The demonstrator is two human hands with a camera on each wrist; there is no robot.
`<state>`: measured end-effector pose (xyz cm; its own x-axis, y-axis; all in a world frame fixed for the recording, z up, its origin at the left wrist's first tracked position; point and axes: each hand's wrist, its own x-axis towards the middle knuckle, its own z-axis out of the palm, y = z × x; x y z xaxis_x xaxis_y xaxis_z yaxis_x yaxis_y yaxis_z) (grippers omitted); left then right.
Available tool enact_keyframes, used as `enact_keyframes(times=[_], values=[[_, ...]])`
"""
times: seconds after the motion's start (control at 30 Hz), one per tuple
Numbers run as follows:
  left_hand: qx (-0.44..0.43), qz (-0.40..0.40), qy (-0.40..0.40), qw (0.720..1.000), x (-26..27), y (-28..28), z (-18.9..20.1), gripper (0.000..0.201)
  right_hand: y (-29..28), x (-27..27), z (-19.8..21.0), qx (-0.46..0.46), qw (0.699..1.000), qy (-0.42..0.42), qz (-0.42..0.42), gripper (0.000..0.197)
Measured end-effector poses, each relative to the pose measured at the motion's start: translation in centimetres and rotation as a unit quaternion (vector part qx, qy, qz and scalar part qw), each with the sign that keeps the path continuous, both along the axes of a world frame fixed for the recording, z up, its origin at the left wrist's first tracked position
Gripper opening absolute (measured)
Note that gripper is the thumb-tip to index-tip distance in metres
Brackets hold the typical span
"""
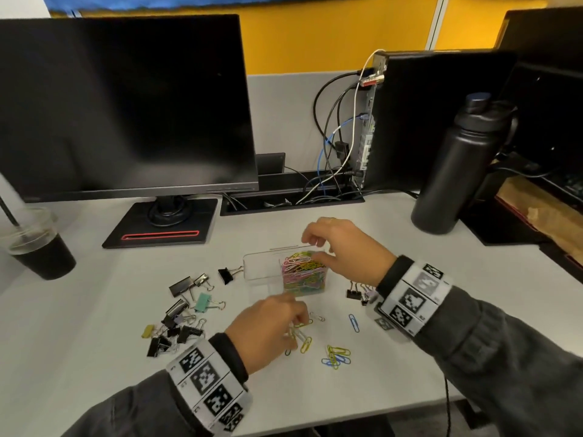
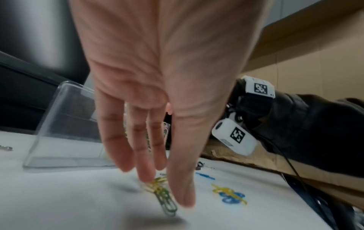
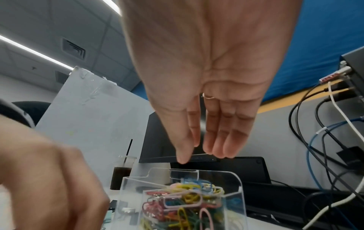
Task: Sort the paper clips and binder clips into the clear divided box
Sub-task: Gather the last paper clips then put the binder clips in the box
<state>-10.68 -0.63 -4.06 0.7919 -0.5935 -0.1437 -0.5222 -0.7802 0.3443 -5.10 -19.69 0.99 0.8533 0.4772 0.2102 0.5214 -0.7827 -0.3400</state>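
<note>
Clear box: we see the box [image 1: 262, 272] standing on the white desk [image 1: 94, 357], between our two hands; its right compartment is heaped with coloured paper clips [image 1: 303, 271], while its left compartment looks bare.
Right hand: our right hand [image 1: 344, 247] hovers over the filled compartment, fingers [image 3: 222, 140] relaxed and pointing down, apart from the thumb and holding nothing.
Left hand: our left hand [image 1: 268, 329] reaches down to the desk just in front of the box, fingers nearly straight; the fingertips [image 2: 146, 175] touch a small bunch of yellow and green clips [image 2: 163, 196]; we cannot tell whether any is pinched.
Loose clips: a yellow and blue cluster [image 1: 337, 356] and a single blue clip [image 1: 354, 322] lie to the right of that hand.
Binder clips: a scattered group [image 1: 179, 316] lies left of the box, one black clip [image 1: 225, 274] just beside its left wall, and a few more [image 1: 359, 293] under our right wrist.
Around: a monitor [image 1: 126, 105], a dark drink [image 1: 38, 247] and a black bottle [image 1: 457, 165] stand farther back.
</note>
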Motion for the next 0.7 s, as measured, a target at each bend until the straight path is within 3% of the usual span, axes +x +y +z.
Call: enact_keyframes(times=[0.1,0.2,0.33,0.47,0.63,0.7], values=[[0.084,-0.068,0.032,0.994,0.2,0.3,-0.5,0.063,0.1,-0.6,0.1,-0.037,0.999,-0.002,-0.003,0.030],[0.083,-0.102,0.022,0.991,0.8,0.9,-0.7,0.067,-0.8,-2.8,-0.5,-0.074,0.997,0.030,0.005,0.026],[0.064,-0.122,0.011,0.990,1.6,0.6,-0.7,0.049,-1.3,-6.4,-3.4,-0.165,0.971,0.170,0.012,0.035],[0.084,-0.138,-0.011,0.987,1.8,-0.5,-0.4,0.034,-0.2,-8.0,-5.4,-0.200,0.963,0.180,0.006,0.042],[0.094,-0.118,-0.018,0.988,1.9,-1.4,-0.5,0.018,0.2,-7.3,-6.0,-0.165,0.970,0.177,0.017,0.009],[0.095,-0.105,-0.021,0.990,1.9,-1.6,-0.7,0.016,-0.1,-6.8,-6.2,-0.154,0.970,0.190,0.018,0.006]])
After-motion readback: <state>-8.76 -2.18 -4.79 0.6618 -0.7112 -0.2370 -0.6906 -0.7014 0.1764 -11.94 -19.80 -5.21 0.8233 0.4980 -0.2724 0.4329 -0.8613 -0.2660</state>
